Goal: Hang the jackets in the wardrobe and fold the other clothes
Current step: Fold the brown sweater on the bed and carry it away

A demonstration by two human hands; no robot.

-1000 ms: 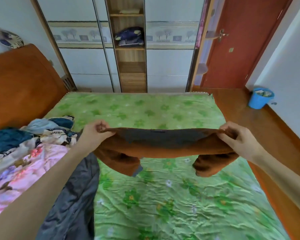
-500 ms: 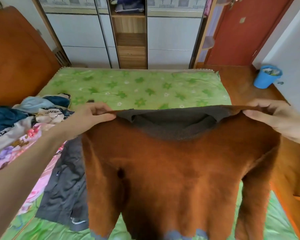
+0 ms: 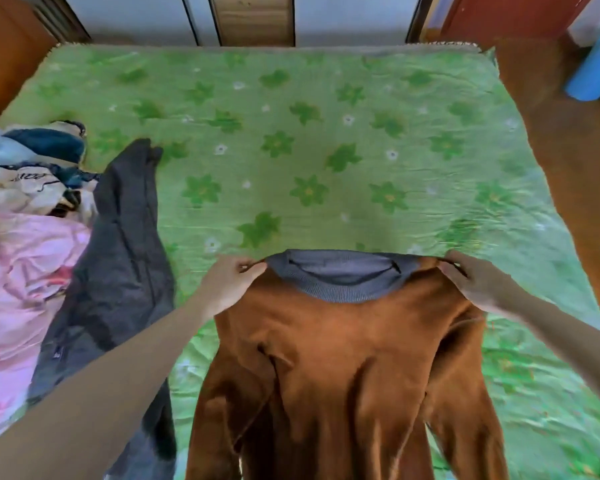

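Brown sweater (image 3: pixel 343 368) held up over the near part of the bed (image 3: pixel 274 133), centre to lower centre of frame; left hand (image 3: pixel 227 289) pinches the left shoulder just beside the grey collar (image 3: pixel 340 282), fingers curled on the fabric; right hand (image 3: pixel 478 285) pinches the right shoulder the same way, fingers clenched on the knit; both hands level, collar stretched between them, so neither hand is nearer; sweater's long axis runs from the collar down toward the bottom edge of frame, body and sleeves hanging below the fingers, hem out of view; bare green sheet lies straight ahead, above the collar in frame, so the likely next move is to lay the sweater flat there for folding; dark grey jacket (image 3: pixel 118 271) lies stretched out at left of frame, just beside the left forearm, probably one for hanging; pile of clothes (image 3: pixel 25 209) at far left edge, pink and blue pieces mixed, not yet folded; wardrobe (image 3: pixel 253 19) base at top of frame beyond the bed; blue bin (image 3: pixel 593 74) at upper right on the floor.
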